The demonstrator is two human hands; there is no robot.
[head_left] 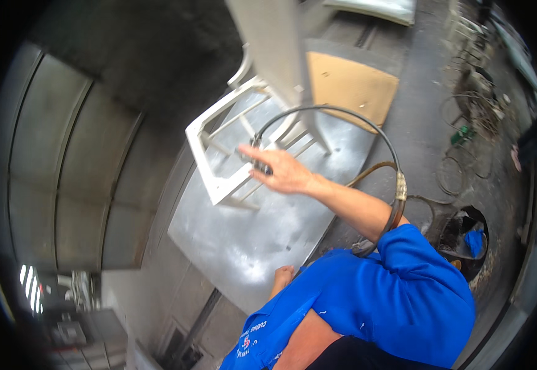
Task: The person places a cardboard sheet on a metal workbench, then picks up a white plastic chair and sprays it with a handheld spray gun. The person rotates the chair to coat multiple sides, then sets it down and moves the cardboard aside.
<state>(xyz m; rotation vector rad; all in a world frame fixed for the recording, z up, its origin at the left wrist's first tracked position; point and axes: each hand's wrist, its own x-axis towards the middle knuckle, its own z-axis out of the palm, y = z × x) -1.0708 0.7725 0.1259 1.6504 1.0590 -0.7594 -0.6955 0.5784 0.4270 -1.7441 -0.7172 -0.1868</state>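
My right hand (284,172) is closed around a small metal spray gun (260,165), with one finger stretched along it. A dark hose (361,117) rises from the gun and loops back over my right forearm. Just beyond the hand, a white chair frame (205,165) with an open seat stands on a shiny metal sheet (237,243). A tall pale panel (274,49), smeared by motion, rises behind the seat frame. Close to my body, over the sheet's near edge, my left hand (285,273) shows only in part. Its fingers are too hidden to read.
A flat piece of cardboard (355,86) lies beyond the sheet. To the right, tangled hoses (481,105) and a round dark opening (466,231) with something blue inside lie along the floor. Metal wall panels (53,154) stand at the left.
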